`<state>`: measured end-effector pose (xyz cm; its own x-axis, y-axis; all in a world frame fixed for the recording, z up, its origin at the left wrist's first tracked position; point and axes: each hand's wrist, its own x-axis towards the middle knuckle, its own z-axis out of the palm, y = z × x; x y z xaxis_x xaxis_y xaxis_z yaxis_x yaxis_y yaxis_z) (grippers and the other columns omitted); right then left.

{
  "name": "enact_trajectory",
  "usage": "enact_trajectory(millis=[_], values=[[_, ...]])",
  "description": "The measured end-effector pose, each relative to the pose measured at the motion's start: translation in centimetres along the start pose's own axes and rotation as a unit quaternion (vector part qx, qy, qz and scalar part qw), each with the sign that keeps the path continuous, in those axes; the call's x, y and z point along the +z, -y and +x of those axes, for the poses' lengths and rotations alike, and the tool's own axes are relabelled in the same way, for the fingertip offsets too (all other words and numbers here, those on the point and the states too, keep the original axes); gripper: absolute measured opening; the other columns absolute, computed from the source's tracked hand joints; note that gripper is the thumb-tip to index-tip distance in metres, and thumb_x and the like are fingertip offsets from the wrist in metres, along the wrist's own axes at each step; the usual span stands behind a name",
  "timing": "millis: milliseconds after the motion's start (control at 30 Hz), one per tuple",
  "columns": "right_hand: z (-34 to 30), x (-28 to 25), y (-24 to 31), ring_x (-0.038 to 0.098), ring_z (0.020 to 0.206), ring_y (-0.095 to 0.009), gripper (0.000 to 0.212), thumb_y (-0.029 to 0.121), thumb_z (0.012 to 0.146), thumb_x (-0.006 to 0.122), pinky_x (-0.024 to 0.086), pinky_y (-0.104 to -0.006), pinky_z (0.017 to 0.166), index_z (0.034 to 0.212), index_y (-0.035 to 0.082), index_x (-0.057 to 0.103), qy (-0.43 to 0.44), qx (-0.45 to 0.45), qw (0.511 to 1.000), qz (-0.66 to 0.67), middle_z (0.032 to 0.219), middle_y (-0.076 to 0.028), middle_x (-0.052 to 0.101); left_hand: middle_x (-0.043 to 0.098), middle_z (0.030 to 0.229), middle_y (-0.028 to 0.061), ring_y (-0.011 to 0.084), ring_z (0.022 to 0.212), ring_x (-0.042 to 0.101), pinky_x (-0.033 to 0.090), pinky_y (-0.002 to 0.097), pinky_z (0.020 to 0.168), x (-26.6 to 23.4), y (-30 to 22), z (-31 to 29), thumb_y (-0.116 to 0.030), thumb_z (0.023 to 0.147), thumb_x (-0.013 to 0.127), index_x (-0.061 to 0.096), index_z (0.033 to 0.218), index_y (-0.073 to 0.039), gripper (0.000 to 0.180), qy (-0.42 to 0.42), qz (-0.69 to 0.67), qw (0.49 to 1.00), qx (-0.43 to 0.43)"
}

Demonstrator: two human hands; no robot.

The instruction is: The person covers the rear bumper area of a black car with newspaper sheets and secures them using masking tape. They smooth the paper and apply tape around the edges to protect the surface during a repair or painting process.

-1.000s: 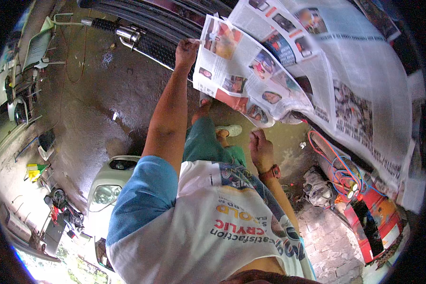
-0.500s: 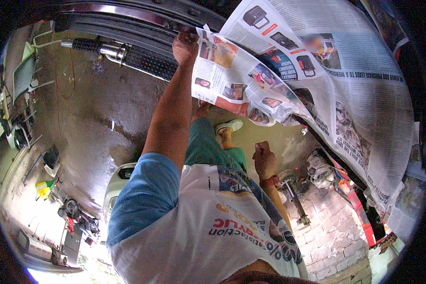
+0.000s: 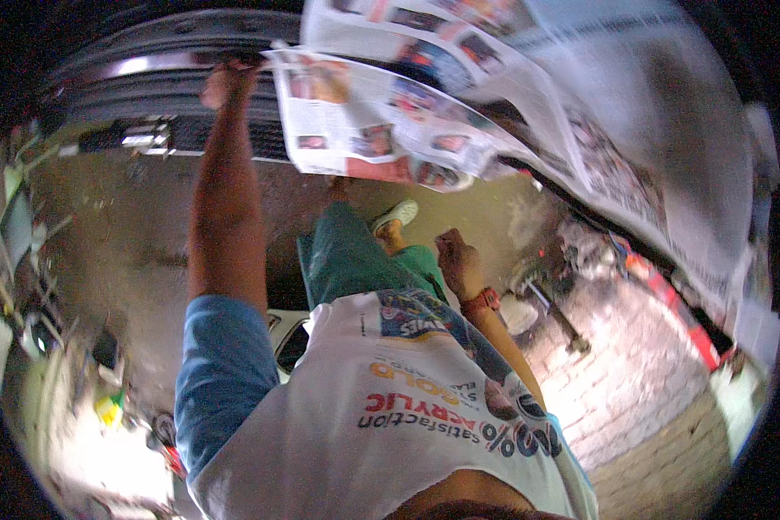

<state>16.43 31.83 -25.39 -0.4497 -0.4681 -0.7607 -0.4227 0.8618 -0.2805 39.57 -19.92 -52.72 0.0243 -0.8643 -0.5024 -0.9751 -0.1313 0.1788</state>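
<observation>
My left hand (image 3: pixel 228 87) is raised to the long dark vehicle panel (image 3: pixel 169 91) at the top. Its fingers are curled at the panel's edge, just left of the newspaper sheets (image 3: pixel 321 121); shadow and blur hide what they grip. The sheets hang from the panel and spread to the right, their lower edge loose. My right hand (image 3: pixel 459 260) is closed in front of my waist, below the newspaper and apart from it; anything inside it is hidden. A red watch (image 3: pixel 482 301) sits on that wrist.
Under the panel runs a dark step bar with a shiny metal bracket (image 3: pixel 147 136). A metal stand (image 3: pixel 556 316) and a red object (image 3: pixel 676 303) lie on the right, by pale brick paving (image 3: pixel 633 381). Assorted items, including a yellow one (image 3: pixel 109 410), line the left side.
The view has swung and blurred, shifting the panel and newspaper leftward in the picture. My left hand has moved a little left along the panel, off the newspaper's edge. My right hand stays closed.
</observation>
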Motion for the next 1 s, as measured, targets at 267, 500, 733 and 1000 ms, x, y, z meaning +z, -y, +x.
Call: enact_trajectory(millis=[267, 500, 733, 1000], values=[[-2.7, 0.6, -7.9, 0.074, 0.096, -0.054, 0.038, 0.035, 0.113, 0.061, 0.058, -0.0622, 0.083, 0.139, 0.009, 0.069, -0.054, -0.046, 0.997, 0.007, 0.106, -0.032, 0.077, 0.081, 0.12, 0.0175, 0.0434, 0.112, 0.077, 0.061, 0.0567, 0.094, 11.7, 8.8, -9.5, -0.066, 0.097, 0.073, 0.076, 0.126, -0.015, 0.058, -0.111, -0.095, 0.977, 0.154], [-7.2, 1.1, -17.5, 0.075, 0.094, -0.051, 0.075, 0.025, 0.11, 0.064, 0.057, -0.0566, 0.084, 0.175, 0.011, 0.028, -0.046, -0.096, 0.992, 0.071, 0.101, -0.03, 0.077, 0.082, 0.109, 0.0077, 0.0182, 0.097, 0.076, 0.06, 0.0339, 0.088, 17.2, 1.1, -42.3, -0.027, 0.104, 0.077, 0.077, 0.121, -0.007, 0.026, 0.265, -0.488, 0.777, 0.296], [-10.5, -1.8, -28.5, 0.077, 0.093, -0.037, 0.085, 0.015, 0.108, 0.057, 0.059, -0.0457, 0.089, 0.18, 0.01, 0.011, -0.018, -0.25, 0.941, 0.225, 0.103, -0.019, 0.08, 0.082, 0.113, 0.0068, 0.0116, 0.096, 0.074, 0.06, 0.0304, 0.089, 14.5, -13.5, -67.6, -0.026, 0.102, 0.081, 0.078, 0.138, -0.006, 0.042, 0.363, -0.281, 0.825, 0.329], [-14.7, -4.1, -38.6, 0.071, 0.08, -0.015, 0.085, 0.011, 0.11, 0.059, 0.058, -0.0329, 0.078, 0.181, 0.017, 0.014, -0.074, -0.25, 0.898, 0.354, 0.095, -0.006, 0.079, 0.076, 0.133, 0.011, 0.0212, 0.123, 0.07, 0.055, 0.0385, 0.107, 8.9, -22.2, -77.3, -0.03, 0.099, 0.086, 0.073, 0.141, -0.006, 0.05, 0.212, -0.326, 0.803, 0.452]])
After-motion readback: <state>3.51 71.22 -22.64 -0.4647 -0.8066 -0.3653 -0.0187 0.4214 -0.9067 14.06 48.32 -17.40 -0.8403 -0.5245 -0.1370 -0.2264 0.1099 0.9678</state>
